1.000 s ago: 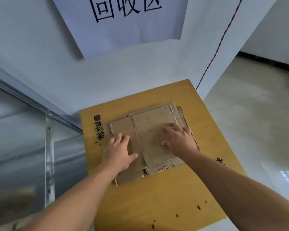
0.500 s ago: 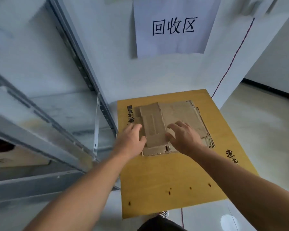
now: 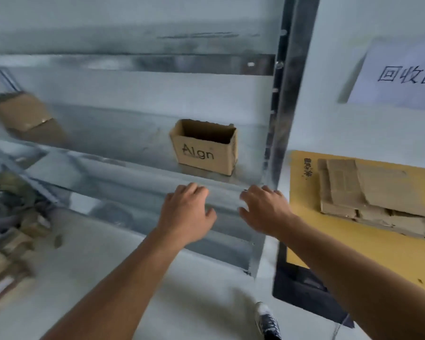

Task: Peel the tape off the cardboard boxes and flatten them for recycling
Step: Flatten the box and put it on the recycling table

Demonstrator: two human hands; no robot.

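Both open and empty, the left hand (image 3: 185,212) and right hand (image 3: 263,209) have left the flattened stack (image 3: 368,192), reaching for the next box (image 3: 205,149).

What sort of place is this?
Probably a storeroom with a recycling corner: grey metal shelving rack holding an open brown cardboard box, flattened brown cardboard stack on a yellow board, white handwritten paper sign above it.

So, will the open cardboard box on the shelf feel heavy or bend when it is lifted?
Probably light: the box looks empty, though its floor is hidden. With the top open, its thin walls may flex if squeezed. On the smooth metal shelf it would likely slide rather than tip.
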